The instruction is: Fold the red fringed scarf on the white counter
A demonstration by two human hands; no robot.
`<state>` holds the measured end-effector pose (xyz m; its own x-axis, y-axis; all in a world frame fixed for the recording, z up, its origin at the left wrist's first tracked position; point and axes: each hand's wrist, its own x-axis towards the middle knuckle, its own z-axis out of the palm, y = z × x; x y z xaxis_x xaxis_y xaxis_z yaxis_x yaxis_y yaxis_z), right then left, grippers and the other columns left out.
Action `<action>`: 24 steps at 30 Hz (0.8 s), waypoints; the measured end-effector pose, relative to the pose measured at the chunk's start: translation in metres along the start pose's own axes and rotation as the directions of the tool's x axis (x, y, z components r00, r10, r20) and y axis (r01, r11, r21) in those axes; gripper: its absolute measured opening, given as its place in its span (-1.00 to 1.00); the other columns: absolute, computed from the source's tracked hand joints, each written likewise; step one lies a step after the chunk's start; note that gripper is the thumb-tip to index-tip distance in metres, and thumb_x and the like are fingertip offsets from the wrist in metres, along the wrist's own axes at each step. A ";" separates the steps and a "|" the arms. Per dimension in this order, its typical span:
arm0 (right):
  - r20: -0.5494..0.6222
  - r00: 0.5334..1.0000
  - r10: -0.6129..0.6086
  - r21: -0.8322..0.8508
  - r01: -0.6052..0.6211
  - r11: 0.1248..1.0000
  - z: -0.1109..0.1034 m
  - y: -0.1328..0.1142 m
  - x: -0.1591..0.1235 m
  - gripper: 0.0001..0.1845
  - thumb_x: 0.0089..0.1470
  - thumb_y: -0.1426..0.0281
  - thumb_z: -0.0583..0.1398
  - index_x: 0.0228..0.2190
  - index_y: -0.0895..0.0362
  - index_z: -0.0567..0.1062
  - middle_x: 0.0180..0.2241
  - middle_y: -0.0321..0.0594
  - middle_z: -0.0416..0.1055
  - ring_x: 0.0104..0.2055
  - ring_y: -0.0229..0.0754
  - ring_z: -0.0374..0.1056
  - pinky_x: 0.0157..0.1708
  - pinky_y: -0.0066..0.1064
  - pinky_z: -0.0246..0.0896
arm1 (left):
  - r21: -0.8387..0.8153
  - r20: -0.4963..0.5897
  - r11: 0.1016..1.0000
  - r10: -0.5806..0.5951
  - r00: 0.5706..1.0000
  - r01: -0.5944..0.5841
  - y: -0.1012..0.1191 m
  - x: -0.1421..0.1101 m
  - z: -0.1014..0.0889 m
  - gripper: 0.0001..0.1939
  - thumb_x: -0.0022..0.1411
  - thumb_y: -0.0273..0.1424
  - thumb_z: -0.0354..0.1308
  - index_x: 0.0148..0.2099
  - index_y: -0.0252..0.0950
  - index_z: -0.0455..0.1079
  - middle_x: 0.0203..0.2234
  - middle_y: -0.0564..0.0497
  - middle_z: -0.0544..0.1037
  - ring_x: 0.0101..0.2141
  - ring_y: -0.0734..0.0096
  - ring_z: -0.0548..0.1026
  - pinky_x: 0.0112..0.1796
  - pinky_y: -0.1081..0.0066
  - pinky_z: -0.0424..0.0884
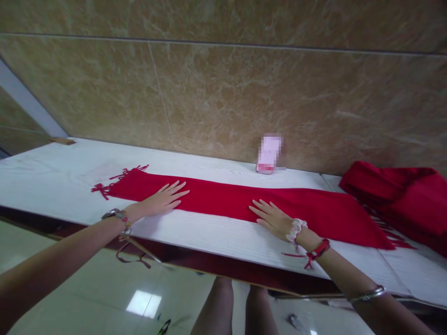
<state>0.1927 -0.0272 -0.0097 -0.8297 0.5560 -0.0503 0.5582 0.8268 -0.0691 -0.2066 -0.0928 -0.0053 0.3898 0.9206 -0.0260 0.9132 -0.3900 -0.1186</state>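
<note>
A long red scarf (pixel 216 197) with fringed ends lies spread lengthwise over the white table. My left hand (pixel 162 197) rests flat on its left part, fingers spread, a ring on one finger. Toward the middle right, my right hand (pixel 272 217) lies palm down at the scarf's near edge, fingers apart. Neither hand grips the cloth. Knotted tassels show at the left end; the right end is wider, and its fringe reaches beside a heap of red cloth (pixel 398 195).
A pink phone-like object (pixel 269 153), blurred out, leans against the brown marbled wall (pixel 216 93). A small wooden piece (pixel 63 140) sits at the far left of the white table (pixel 216 235). A thin strap (pixel 139 253) hangs by the table's front edge.
</note>
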 end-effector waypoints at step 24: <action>0.047 0.990 0.136 0.081 -0.139 0.987 -0.072 0.019 0.136 -0.74 -0.02 0.52 0.09 -0.30 0.15 0.52 -0.26 -0.16 0.48 -0.23 -0.17 0.37 -0.25 -0.45 0.24 | -0.192 -0.060 0.952 0.233 0.971 -0.241 0.070 0.053 -0.015 -0.58 0.29 -0.35 -0.19 0.19 -0.16 0.01 0.15 0.07 0.10 0.15 0.48 -0.02 0.11 0.35 -0.16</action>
<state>0.0897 0.0704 0.0535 -0.7453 0.6583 -0.1055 0.6665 0.7318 -0.1424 -0.1200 -0.0719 -0.0005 0.5985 0.8011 0.0072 0.7979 -0.5969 0.0837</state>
